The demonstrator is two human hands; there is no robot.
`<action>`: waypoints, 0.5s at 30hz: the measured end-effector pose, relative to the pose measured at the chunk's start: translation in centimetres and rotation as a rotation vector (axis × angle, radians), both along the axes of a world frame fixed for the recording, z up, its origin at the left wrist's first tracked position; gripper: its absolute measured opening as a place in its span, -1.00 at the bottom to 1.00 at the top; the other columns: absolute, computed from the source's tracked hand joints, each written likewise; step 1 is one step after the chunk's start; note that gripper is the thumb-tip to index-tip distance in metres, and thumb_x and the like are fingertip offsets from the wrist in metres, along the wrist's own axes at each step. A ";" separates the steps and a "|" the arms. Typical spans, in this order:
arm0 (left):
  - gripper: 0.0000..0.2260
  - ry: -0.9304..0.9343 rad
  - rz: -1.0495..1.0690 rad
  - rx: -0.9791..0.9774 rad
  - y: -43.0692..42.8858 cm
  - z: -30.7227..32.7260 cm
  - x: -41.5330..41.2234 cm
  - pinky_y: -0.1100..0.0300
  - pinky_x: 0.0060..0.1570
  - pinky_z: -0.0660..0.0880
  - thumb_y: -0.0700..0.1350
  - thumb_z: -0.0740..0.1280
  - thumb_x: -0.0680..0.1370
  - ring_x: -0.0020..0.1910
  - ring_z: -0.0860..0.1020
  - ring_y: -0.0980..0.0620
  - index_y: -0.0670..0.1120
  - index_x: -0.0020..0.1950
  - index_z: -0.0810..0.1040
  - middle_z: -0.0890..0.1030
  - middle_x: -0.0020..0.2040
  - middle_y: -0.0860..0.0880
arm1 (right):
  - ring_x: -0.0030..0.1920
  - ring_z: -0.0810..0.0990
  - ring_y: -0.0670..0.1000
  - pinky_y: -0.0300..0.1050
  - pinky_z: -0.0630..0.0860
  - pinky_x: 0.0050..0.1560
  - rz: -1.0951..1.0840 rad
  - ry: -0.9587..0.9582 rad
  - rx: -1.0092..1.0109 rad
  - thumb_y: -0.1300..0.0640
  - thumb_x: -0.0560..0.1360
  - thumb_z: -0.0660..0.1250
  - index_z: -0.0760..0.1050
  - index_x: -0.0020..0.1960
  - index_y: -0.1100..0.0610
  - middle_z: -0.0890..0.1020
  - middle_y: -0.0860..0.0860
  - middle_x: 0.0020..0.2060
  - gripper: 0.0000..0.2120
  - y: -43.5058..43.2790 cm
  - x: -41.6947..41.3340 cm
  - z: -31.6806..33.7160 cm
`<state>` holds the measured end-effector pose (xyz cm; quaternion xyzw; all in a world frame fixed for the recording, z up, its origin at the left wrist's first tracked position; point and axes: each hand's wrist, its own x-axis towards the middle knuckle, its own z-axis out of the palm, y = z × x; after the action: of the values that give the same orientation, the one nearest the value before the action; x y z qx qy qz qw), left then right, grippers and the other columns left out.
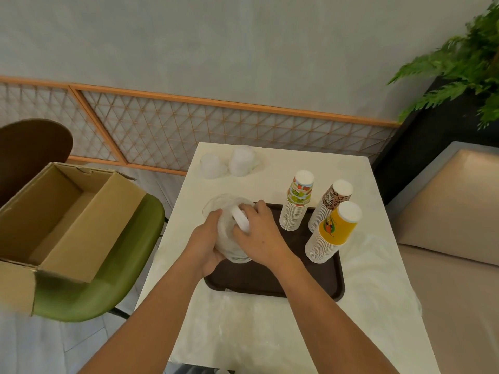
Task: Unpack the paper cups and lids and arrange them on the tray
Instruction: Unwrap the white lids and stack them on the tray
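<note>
Single head-worn camera looks forward and down, close above the table.

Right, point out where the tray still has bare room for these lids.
Bare: the tray's near half, between the lid bag and its near rim, left of the yellow cup stack. Crowded: the right side, with all three cup stacks, and the far-left corner, under the bag.

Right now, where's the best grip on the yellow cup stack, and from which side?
Probably low, around the band of nested rims of the yellow cup stack, so the whole inverted stack lifts, not just the top cup. Come from the right or near side: the leopard-print cup stack stands close behind it.
</note>
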<state>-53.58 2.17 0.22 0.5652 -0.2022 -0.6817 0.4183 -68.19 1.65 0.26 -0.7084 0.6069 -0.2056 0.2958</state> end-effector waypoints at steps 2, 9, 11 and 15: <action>-0.56 0.083 0.049 0.013 -0.1 0.1 -0.2 -0.26 0.34 0.53 0.21 0.23 0.69 0.26 0.65 -0.20 -0.06 0.39 0.58 0.68 0.26 -0.18 | 0.32 0.44 0.12 0.03 0.44 0.39 0.030 -0.012 0.019 0.07 0.58 0.31 0.30 0.54 0.09 0.42 0.07 0.34 -0.45 -0.2 0.1 -0.3; -0.66 0.005 -0.067 0.000 -0.1 -0.5 0.0 -0.18 0.32 0.56 0.09 0.36 0.66 0.22 0.67 -0.16 -0.10 0.33 0.60 0.70 0.23 -0.18 | 0.23 0.57 0.06 -0.08 0.56 0.17 -0.036 -0.119 0.005 0.15 0.65 0.28 0.25 0.48 -0.03 0.57 0.04 0.26 -0.56 -0.1 0.1 -0.6; -0.68 0.018 -0.045 0.015 -0.1 -1.1 0.9 -0.19 0.31 0.57 0.01 0.35 0.66 0.21 0.68 -0.18 -0.12 0.35 0.60 0.70 0.22 -0.18 | 0.23 0.56 0.01 -0.08 0.54 0.22 -0.058 -0.192 -0.042 0.15 0.65 0.28 0.31 0.46 -0.03 0.58 0.00 0.26 -0.59 -0.1 0.1 -1.1; -0.67 0.058 0.060 0.047 -0.3 -2.2 2.9 -0.18 0.26 0.59 0.04 0.30 0.68 0.25 0.65 -0.20 -0.07 0.40 0.57 0.69 0.26 -0.16 | 0.34 0.48 -0.08 -0.13 0.44 0.36 -0.259 -0.399 -0.108 0.10 0.65 0.33 0.40 0.51 0.02 0.53 -0.06 0.37 -0.56 -0.9 -0.6 -2.5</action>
<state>-50.68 1.83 -1.93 0.5607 -0.1570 -0.6895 0.4307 -68.74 0.77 -2.24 -0.5849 0.6104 -0.4097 0.3426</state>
